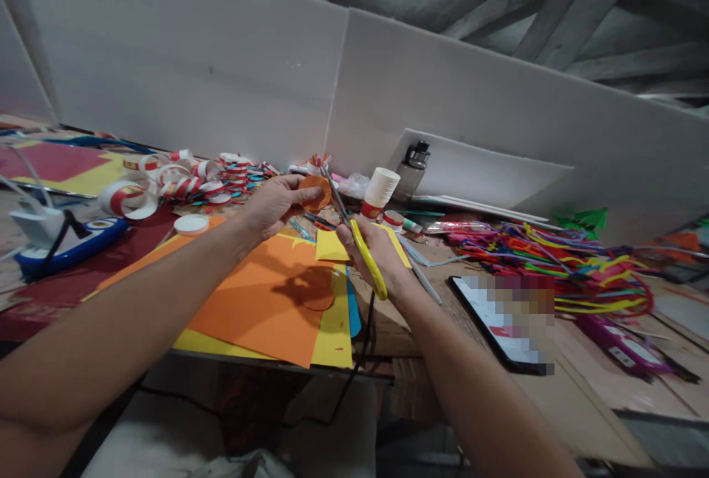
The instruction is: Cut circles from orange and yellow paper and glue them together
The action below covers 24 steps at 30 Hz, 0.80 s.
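Observation:
My left hand (277,203) is closed on a small round piece of orange paper (317,192), held up above the table. My right hand (372,250) grips yellow-handled scissors (365,256); their blades point up and left and touch the orange piece. Below both hands lie large orange paper sheets (260,301) on top of yellow sheets (332,334).
Red-and-white paper rings (182,179) are heaped at the back left. A stack of paper cups (379,193) and a grey bottle (413,168) stand behind. Coloured pipe cleaners (559,256) sprawl at the right, beside a phone (501,319). A blue-and-white object (60,241) sits far left.

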### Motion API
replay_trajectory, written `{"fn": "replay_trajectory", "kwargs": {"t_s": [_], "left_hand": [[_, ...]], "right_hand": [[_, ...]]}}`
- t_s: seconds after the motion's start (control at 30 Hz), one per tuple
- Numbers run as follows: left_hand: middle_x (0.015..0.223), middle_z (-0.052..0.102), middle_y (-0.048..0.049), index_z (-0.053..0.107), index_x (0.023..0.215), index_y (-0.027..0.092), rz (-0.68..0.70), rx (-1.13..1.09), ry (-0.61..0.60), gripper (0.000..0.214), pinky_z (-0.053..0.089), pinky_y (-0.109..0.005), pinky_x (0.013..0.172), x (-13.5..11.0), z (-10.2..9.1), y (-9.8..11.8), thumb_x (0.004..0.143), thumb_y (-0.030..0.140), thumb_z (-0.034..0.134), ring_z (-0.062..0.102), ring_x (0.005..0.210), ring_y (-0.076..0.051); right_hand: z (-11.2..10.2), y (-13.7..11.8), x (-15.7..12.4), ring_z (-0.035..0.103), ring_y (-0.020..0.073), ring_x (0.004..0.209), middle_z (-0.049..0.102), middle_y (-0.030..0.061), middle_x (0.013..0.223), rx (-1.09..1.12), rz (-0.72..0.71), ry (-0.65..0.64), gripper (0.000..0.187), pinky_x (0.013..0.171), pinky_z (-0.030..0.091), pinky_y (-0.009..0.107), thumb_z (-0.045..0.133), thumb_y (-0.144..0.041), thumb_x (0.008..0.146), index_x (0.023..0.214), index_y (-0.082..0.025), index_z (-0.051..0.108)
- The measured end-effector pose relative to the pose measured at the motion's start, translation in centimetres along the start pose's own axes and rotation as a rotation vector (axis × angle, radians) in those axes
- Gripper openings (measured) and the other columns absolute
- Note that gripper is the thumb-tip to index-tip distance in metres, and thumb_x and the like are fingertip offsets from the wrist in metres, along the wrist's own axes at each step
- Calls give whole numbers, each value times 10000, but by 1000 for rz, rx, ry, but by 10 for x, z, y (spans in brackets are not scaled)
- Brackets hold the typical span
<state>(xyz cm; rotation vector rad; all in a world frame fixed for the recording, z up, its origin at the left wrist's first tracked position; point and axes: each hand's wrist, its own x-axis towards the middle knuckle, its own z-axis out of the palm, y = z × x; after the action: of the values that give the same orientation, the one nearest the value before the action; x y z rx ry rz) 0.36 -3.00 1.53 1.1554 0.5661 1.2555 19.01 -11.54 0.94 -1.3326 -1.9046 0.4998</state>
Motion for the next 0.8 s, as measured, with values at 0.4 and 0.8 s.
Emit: {"fn": "replay_trajectory", "kwargs": {"t_s": [0.4, 0.8], "left_hand": [[732, 708, -58, 724, 697, 133, -54, 100, -20, 205, 519, -263, 654, 3, -7, 9, 586, 187, 888, 649, 656, -140], [680, 706, -88, 745, 675, 132, -162, 170, -76, 146, 473, -226, 508, 10, -25, 20, 578, 165, 849, 623, 568, -147]], "right_hand": [[-2, -3, 0, 456, 122, 620, 523, -12, 667, -40, -10, 0, 512, 586, 353, 243, 493, -694, 891, 739, -205, 505], [0, -2, 0, 470, 123, 581, 514, -17, 603, -47, 51, -54, 518, 552, 335, 239, 520, -693, 880, 722, -200, 542]]}}
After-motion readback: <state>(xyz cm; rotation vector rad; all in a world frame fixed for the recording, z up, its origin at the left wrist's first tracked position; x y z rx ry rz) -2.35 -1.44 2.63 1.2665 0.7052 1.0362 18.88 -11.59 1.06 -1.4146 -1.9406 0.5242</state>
